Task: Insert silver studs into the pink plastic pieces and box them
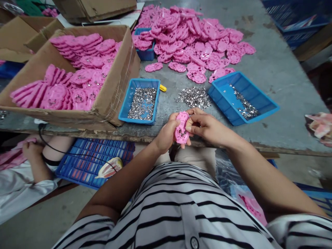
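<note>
A pink plastic part (182, 129), oval with a wavy edge, is held upright over the table's front edge. My left hand (167, 133) grips it along its left side, thumb on its face. Bent fingers of my right hand (202, 123) pinch at its right edge; whether a small piece sits between them is hidden. Near the bottom of the part, small metal pieces show in its openings. Just beyond my hands lies a loose heap of tiny silvery metal pieces (194, 97). More of these are in a blue tray (121, 111) to the left and a tilted blue bin (261, 100) to the right.
A large pile of pink parts (181, 38) covers the far table (280, 79). At left stands a cardboard box (121, 76) with stacked pink parts. A yellow object (163, 88) lies beside the blue tray. Another person's hand (33, 150) is at lower left, near a blue crate (88, 159).
</note>
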`<state>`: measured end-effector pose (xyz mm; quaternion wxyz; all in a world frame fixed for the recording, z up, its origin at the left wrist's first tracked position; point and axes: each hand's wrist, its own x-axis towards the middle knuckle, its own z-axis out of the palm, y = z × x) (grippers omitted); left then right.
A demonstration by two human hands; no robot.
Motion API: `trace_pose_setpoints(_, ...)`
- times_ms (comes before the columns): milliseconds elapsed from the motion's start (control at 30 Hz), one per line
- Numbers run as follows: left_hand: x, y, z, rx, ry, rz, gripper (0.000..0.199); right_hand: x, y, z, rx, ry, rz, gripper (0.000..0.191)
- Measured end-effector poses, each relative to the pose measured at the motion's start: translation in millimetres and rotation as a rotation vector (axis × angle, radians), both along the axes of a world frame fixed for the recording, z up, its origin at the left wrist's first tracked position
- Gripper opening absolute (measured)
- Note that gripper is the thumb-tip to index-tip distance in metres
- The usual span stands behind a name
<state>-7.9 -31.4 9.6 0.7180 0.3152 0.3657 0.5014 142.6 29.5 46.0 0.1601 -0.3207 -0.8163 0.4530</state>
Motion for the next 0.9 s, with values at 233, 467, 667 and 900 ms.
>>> trace_pose_setpoints(233,0.5,2.3,2.1,0.000,0.023,0.001,0.044,-0.2,0.0,0.4,-0.036,-0.009,-0.024,0.017)
trace_pose_setpoints(467,0.0,2.7,0.1,0.033,0.055,-0.043,0.043,0.3,0.5,1.2,-0.016,-0.028,-0.023,0.020)
trace_pose_setpoints(667,-0.4,4.1,0.8,0.031,0.058,-0.050,0.035,1.2,2.2,1.8,0.016,-0.043,0.007,0.021)
trace_pose_setpoints(900,-0.5,5.7,-1.3,0.045,0.105,-0.055,0.036,1.1,2.1,0.5,0.073,-0.080,0.020,0.020)
